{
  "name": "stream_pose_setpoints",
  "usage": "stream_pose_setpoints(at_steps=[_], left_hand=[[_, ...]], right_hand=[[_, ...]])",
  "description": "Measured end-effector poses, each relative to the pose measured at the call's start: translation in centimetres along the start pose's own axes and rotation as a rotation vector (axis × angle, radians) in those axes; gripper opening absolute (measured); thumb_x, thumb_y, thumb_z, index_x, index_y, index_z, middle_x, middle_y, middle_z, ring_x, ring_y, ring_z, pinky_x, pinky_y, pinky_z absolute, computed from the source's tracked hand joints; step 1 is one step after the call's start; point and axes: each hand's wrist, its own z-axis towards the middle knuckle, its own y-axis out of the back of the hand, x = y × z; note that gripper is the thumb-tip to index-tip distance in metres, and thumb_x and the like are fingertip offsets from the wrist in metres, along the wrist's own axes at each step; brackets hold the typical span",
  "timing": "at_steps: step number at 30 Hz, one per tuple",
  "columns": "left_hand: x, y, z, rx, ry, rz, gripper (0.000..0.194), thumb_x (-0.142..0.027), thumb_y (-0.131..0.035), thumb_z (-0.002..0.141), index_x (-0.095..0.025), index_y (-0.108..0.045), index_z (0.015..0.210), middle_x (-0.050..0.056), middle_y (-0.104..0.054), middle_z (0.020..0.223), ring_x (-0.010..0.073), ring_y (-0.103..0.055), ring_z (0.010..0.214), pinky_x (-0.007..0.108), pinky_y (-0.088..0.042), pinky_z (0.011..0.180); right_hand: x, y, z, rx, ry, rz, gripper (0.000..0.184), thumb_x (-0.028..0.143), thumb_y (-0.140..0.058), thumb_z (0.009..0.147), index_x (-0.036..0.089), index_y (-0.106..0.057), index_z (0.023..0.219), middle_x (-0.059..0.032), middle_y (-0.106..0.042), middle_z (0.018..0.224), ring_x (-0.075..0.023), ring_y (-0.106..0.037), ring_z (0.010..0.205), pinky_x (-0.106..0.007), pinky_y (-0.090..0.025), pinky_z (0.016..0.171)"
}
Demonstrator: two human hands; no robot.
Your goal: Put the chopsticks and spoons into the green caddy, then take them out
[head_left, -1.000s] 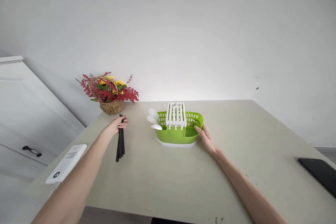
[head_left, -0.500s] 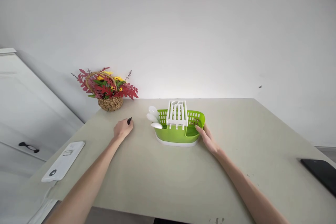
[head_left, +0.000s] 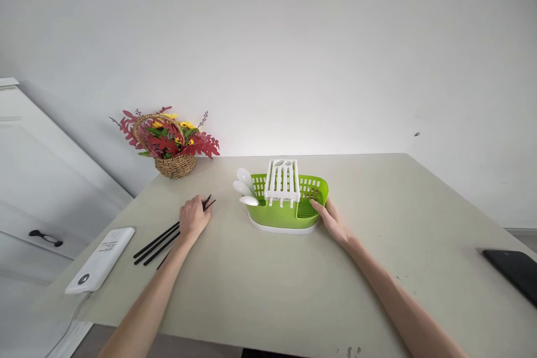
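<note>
My left hand [head_left: 194,217] rests on the table, its fingers closed around several black chopsticks [head_left: 156,245]. Their long ends fan out on the tabletop at lower left, and the thin tips poke out past my fingers. At the right end of a green plastic basket [head_left: 277,215], my right hand [head_left: 329,218] grips the wall, thumb over the rim and fingers outside. A white slotted holder [head_left: 282,183] with small hooks sits across the basket's middle. White spoons [head_left: 242,188] lean out over the basket's left end, and a white base [head_left: 282,230] shows underneath.
A wicker basket [head_left: 175,166] of artificial flowers stands at the back left by the wall. A white power bank-like device [head_left: 99,260] with a cable lies at the left edge. A black phone [head_left: 512,272] is at the far right. A white cabinet [head_left: 37,179] stands left of the table.
The chopsticks, mostly hidden behind my left hand and forearm before, now show spread out on the table. My left hand has shifted slightly down. My right hand stays on the green basket.
</note>
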Motion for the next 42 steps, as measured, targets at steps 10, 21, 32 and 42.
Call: stream_pose_setpoints(at_steps=[10, 21, 32, 42], left_hand=[[0.0, -0.3, 0.5, -0.023, 0.165, -0.170, 0.027, -0.042, -0.065, 0.092, -0.022, -0.067, 0.110, 0.017, -0.073, 0.116, 0.0410, -0.063, 0.121, 0.055, -0.046, 0.102], [0.4, -0.3, 0.1, -0.139, 0.153, -0.279, 0.040, -0.048, -0.074, 0.086, -0.024, -0.064, 0.116, 0.013, -0.073, 0.127, 0.0363, -0.063, 0.125, 0.052, -0.044, 0.108], [1.6, -0.7, 1.1, -0.055, 0.207, -0.270, 0.062, -0.061, -0.075, 0.081, -0.021, -0.063, 0.127, 0.017, -0.074, 0.128, 0.0376, -0.066, 0.125, 0.047, -0.047, 0.109], [1.6, -0.3, 1.2, -0.013, 0.247, -0.361, 0.065, -0.060, -0.080, 0.075, -0.023, -0.062, 0.124, 0.016, -0.072, 0.133, 0.0376, -0.064, 0.130, 0.047, -0.048, 0.108]], right_hand=[[-0.2, 0.1, 0.0, -0.006, -0.012, -0.018, 0.059, 0.065, -0.057, 0.098, 0.029, -0.058, 0.144, -0.0051, -0.066, 0.146, -0.0301, -0.056, 0.139, -0.047, -0.040, 0.121], [-0.5, 0.2, 0.0, -0.004, -0.027, -0.026, 0.054, 0.064, -0.057, 0.099, 0.030, -0.060, 0.141, -0.0038, -0.064, 0.148, -0.0302, -0.056, 0.139, -0.046, -0.043, 0.119], [-0.8, 0.0, 0.0, 0.001, -0.011, -0.031, 0.057, 0.064, -0.056, 0.100, 0.029, -0.058, 0.145, -0.0044, -0.064, 0.148, -0.0297, -0.056, 0.139, -0.047, -0.041, 0.121], [-0.6, 0.1, 0.1, -0.011, -0.020, -0.042, 0.054, 0.065, -0.057, 0.098, 0.029, -0.062, 0.138, -0.0049, -0.066, 0.146, -0.0312, -0.059, 0.136, -0.048, -0.043, 0.119]])
